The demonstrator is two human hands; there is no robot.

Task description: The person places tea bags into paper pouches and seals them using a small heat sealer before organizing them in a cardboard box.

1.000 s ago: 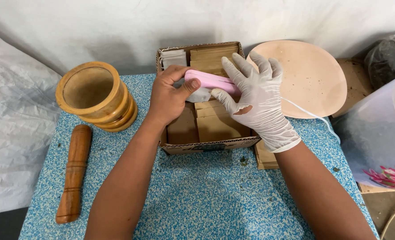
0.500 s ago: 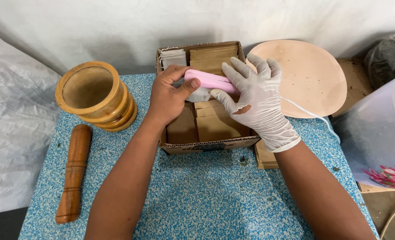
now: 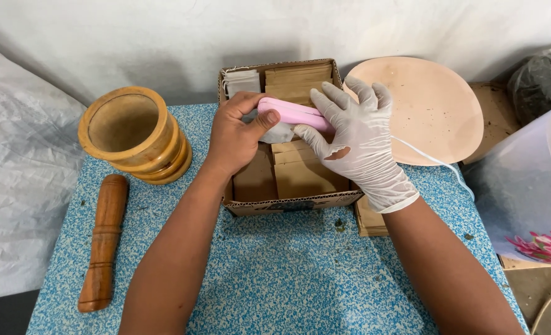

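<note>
Over an open cardboard box, both my hands are on a pink handheld sealer. My bare left hand grips its left end, thumb on top. My right hand, in a torn white glove, presses down on its right end. A small white pouch sticks out beneath the sealer, clamped in it. Inside the box lie brown paper packets in stacks, with white pouches at the back left. A white cord runs from the sealer to the right.
A wooden mortar and a wooden pestle sit at the left of the blue speckled table. A round peach plate lies at the back right. A translucent plastic tub stands at right. More brown packets lie beside the box.
</note>
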